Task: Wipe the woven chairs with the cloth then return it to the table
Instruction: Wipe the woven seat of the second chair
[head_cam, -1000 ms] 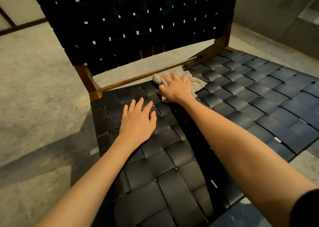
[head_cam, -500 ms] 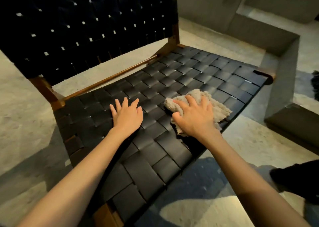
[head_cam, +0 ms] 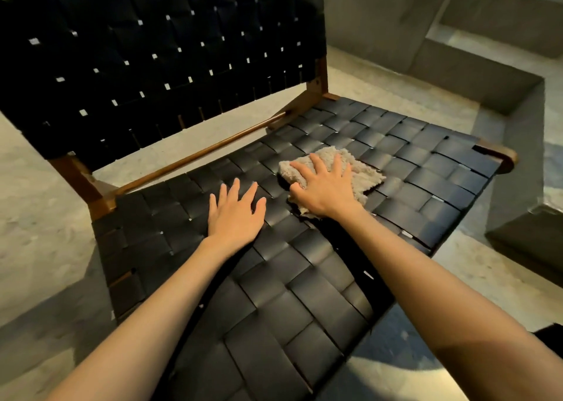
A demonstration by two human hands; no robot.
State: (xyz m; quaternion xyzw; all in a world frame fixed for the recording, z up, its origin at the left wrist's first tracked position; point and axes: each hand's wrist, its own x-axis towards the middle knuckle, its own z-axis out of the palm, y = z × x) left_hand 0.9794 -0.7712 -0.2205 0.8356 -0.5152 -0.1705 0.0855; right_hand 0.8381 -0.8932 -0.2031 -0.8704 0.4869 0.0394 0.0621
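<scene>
While flat, cloth [head_cam: 365, 171] under right grip [head_cam: 327, 187]

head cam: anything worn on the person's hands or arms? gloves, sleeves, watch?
No gloves: left hand and right hand are bare, with no rings, watch or wristband visible. Left forearm and right forearm are uncovered; no sleeve clearly shows.

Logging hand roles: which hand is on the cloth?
The right hand, pressing flat on the beige cloth; the left hand rests on the bare woven seat beside it.

Grey stone floor [head_cam: 36, 218], concrete steps [head_cam: 475, 74] at right
</scene>
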